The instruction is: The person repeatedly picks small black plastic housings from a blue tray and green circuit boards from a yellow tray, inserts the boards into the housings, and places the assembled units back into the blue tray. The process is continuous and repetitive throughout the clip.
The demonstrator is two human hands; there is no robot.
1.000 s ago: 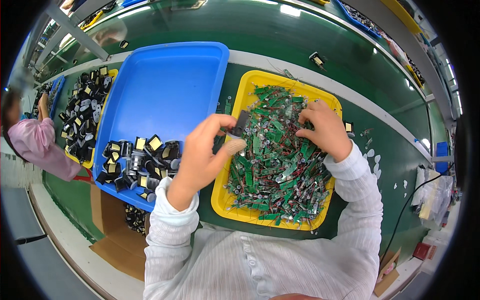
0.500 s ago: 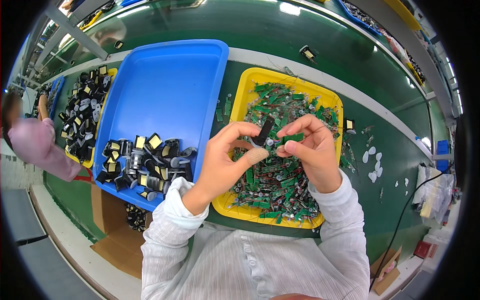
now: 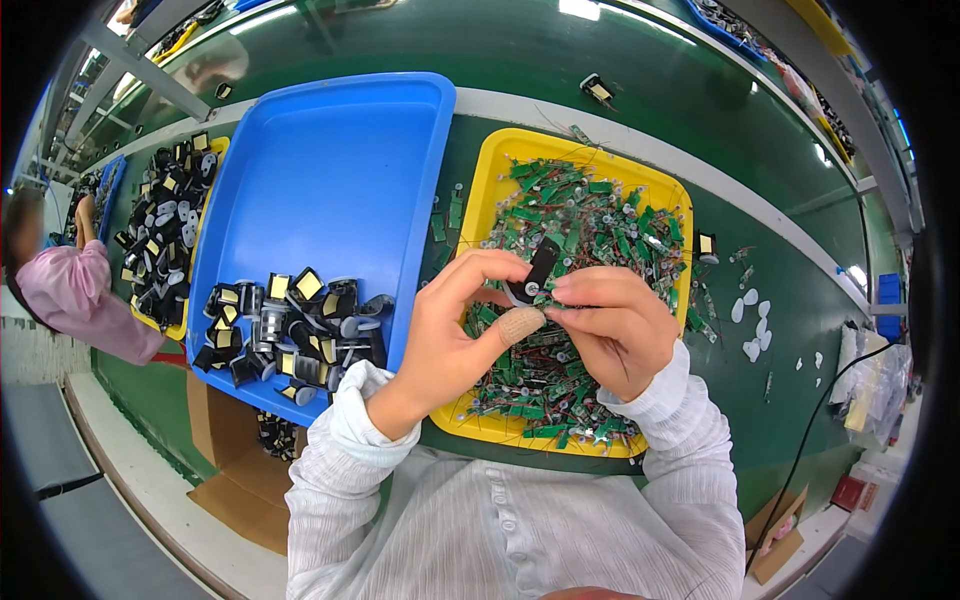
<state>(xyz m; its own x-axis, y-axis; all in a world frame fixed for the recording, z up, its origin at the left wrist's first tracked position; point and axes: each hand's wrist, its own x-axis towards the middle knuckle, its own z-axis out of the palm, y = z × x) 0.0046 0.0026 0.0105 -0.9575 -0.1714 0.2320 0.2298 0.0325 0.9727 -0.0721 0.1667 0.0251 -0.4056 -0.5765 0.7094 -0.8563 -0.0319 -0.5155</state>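
My left hand (image 3: 440, 335) is closed on a small black plastic housing (image 3: 543, 262) with a pale rounded end, the thumb and a taped fingertip gripping it from below. My right hand (image 3: 628, 325) pinches a small green circuit board (image 3: 546, 297) against the housing; most of the board is hidden by fingers. A thin wire hangs under my right palm. Both hands are over a yellow tray (image 3: 487, 180), heaped with green circuit boards, wires and small clear round parts.
To the left, a blue tray (image 3: 330, 170) holds black housings with yellow pads (image 3: 308, 284) at its near end. Another yellow tray of black parts (image 3: 165, 225) is farther left, by a person in pink (image 3: 75, 290). White pieces (image 3: 752, 325) are scattered on the right. A cardboard box (image 3: 235, 470) sits below.
My right hand has brought the circuit board left against the black housing, its fingers now covering most of the board. My left hand stays nearly in place with the housing.
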